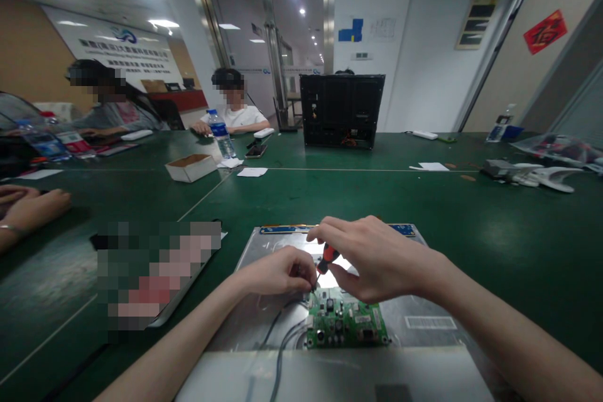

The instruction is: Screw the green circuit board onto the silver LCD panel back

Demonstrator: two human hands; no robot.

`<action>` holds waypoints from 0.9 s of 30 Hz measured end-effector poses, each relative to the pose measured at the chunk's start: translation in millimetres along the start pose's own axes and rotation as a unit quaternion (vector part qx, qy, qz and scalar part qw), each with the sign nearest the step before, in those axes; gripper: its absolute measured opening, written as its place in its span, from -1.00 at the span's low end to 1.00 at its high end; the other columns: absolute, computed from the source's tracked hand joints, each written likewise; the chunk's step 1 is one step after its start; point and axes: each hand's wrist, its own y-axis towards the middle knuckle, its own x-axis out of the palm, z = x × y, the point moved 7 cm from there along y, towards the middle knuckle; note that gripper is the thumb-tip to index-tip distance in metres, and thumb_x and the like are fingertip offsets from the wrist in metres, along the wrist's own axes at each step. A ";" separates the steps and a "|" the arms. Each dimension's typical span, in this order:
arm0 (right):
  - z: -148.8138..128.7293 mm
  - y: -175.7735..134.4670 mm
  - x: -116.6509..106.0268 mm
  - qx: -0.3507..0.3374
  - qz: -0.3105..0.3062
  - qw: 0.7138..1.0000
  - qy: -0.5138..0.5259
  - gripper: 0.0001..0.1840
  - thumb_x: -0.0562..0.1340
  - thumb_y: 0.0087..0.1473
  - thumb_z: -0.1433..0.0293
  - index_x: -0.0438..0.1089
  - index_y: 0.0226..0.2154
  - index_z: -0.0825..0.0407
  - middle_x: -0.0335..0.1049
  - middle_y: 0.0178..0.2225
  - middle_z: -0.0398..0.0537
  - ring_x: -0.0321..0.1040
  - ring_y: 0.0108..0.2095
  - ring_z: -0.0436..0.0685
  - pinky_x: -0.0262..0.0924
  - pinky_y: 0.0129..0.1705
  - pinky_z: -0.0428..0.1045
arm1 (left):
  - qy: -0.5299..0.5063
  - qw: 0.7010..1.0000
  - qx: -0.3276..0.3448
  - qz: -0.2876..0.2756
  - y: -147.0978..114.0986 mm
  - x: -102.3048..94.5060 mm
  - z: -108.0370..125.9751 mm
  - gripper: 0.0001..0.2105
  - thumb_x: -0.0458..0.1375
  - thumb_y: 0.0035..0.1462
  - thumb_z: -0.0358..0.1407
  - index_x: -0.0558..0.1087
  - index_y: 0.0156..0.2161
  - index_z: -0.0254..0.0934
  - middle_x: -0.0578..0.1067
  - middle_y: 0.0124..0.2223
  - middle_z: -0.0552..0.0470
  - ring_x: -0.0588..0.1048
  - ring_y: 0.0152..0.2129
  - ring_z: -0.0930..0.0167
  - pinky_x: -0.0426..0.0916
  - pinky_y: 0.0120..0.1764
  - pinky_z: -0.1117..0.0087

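My right hand (360, 257) is closed on a red and black screwdriver (328, 256), tilted so its shaft points down to the upper left corner of a green circuit board (348, 320). Close beside the shaft, my left hand (285, 270) has its fingers curled together near that same corner; what they pinch, if anything, is hidden. The board lies on a silvery metal panel (424, 301) with a blue strip along its far edge. Dark cables (279, 352) run from the board's left side toward me.
Left of the panel lies a blurred-out flat device (176, 301). Beyond are an open cardboard box (191, 168), a water bottle (220, 135), a phone (256, 151) and a black monitor back (342, 110). Grey and white parts (527, 174) lie right. Other people sit at the green table (471, 220).
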 end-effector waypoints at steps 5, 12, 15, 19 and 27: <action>1.2 0.6 1.5 0.006 -0.001 1.000 -0.005 -0.68 0.14 0.14 0.46 0.26 -0.02 0.10 0.48 -0.15 0.01 0.37 -0.38 0.07 -0.14 -0.50 -0.04 | 0.002 1.000 0.004 -0.002 0.6 0.7 -3.3 -0.96 0.22 -0.04 -0.38 0.50 -0.40 -0.30 0.42 -0.50 0.13 0.37 -0.52 0.44 0.22 -0.42 0.46; 6.4 6.0 3.3 0.031 0.024 0.999 -0.036 -0.80 0.17 0.26 0.32 0.32 -0.11 0.08 0.53 -0.24 -0.06 0.38 -0.41 0.05 -0.18 -0.51 -0.04 | 0.016 1.000 -0.012 -0.005 0.2 1.0 -9.2 -0.91 0.20 -0.02 -0.38 0.53 -0.35 -0.32 0.46 -0.45 0.09 0.41 -0.48 0.42 0.25 -0.41 0.45; 6.6 5.2 2.9 0.034 0.023 0.999 -0.032 -0.80 0.16 0.25 0.32 0.33 -0.12 0.08 0.51 -0.21 -0.06 0.38 -0.39 0.06 -0.17 -0.51 -0.04 | 0.017 1.000 -0.013 -0.003 0.4 0.6 -7.8 -0.91 0.20 -0.02 -0.37 0.53 -0.37 -0.31 0.45 -0.46 0.10 0.41 -0.49 0.42 0.24 -0.42 0.46; 1.4 1.7 1.3 0.011 0.020 1.000 -0.015 -0.74 0.17 0.17 0.38 0.30 -0.08 0.10 0.48 -0.17 -0.03 0.37 -0.39 0.06 -0.16 -0.51 -0.03 | 0.005 1.000 -0.011 -0.003 0.6 0.9 -5.1 -0.94 0.20 -0.03 -0.38 0.51 -0.39 -0.29 0.42 -0.50 0.13 0.36 -0.52 0.44 0.23 -0.42 0.46; 5.7 5.1 3.7 0.030 0.026 0.999 -0.032 -0.80 0.18 0.22 0.35 0.31 -0.11 0.08 0.52 -0.27 -0.06 0.35 -0.45 0.04 -0.19 -0.51 -0.05 | 0.031 0.999 -0.005 -0.001 -0.2 -0.6 -1.9 -0.93 0.20 -0.02 -0.40 0.53 -0.37 -0.30 0.43 -0.47 0.12 0.38 -0.49 0.44 0.23 -0.39 0.46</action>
